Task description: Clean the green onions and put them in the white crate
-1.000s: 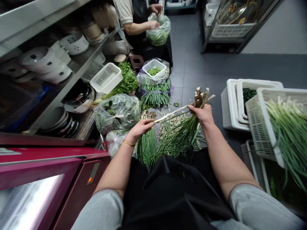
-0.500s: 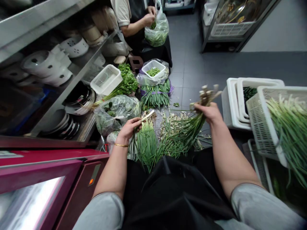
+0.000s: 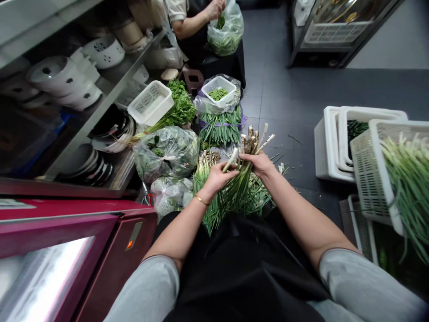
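My right hand [image 3: 259, 164] is closed round a bunch of green onions [image 3: 250, 145], their whitish and brown root ends pointing up and away from me. Right beside it, my left hand [image 3: 219, 178] pinches a green onion [image 3: 231, 158] with a pale stem. The two hands nearly meet over my lap. Below them on the floor lies a pile of green onions [image 3: 201, 172] with their roots facing away. Loose leaves and trimmings [image 3: 263, 192] are partly hidden under my right hand and the bunch.
Bagged greens [image 3: 167, 152], a white basket [image 3: 150, 105] and a small basket of green pods [image 3: 217, 91] stand ahead. White crates [image 3: 372, 165] with green onions are on my right, shelves [image 3: 110, 107] with dishes on my left. Another person handles a plastic bag [image 3: 226, 33] of greens.
My right hand has brought its bunch inward from the right. My left hand has moved right with a green onion, so both hands are now close together.
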{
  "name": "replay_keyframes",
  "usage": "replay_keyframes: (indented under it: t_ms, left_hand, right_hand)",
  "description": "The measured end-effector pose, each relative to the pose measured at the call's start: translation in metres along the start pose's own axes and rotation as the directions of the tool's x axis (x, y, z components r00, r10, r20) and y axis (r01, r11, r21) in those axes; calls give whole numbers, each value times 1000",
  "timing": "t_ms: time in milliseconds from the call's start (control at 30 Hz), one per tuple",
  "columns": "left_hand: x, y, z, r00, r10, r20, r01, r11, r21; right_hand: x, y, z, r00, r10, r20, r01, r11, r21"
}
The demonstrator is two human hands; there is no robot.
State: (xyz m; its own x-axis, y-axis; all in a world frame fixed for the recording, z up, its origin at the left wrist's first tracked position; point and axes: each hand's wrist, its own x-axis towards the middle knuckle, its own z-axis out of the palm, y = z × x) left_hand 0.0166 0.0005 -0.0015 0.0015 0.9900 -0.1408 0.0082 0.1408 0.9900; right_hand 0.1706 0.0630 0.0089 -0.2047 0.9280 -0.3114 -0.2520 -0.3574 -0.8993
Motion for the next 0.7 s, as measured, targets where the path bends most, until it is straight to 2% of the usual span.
replay_keyframes:
  t_ms: [100, 167, 233, 333, 467, 533, 700]
  left_hand:
    - [5, -8, 10, 998, 37, -44, -35, 997, 64]
    - [8, -11, 6, 993, 69, -96, -59, 993, 107]
    - [10, -12, -1, 992, 88, -90, -78, 991, 111]
    - [12, -13, -7, 996, 73, -47, -71, 997, 39]
    - [12, -17, -5, 991, -13, -135, 10, 1000, -26]
    - [13, -17, -6, 986, -41, -159, 29, 996, -80]
    - [14, -4, -28, 977, -84, -196, 33, 968, -247]
  right_hand:
    - [-2, 8, 13, 997, 9, -78, -6, 999, 37]
    - [-4, 9, 16, 997, 19, -74, -14, 997, 72]
    - [-7, 9, 17, 999, 15, -51, -9, 993, 114]
    - [-12, 9, 19, 999, -9, -36, 14, 990, 143]
    - [-15, 13, 21, 1000, 2, -22, 1, 991, 136]
    - [-13, 14, 18, 999, -32, -26, 34, 994, 104]
    - [-4, 6, 1, 984, -161, -72, 165, 985, 49]
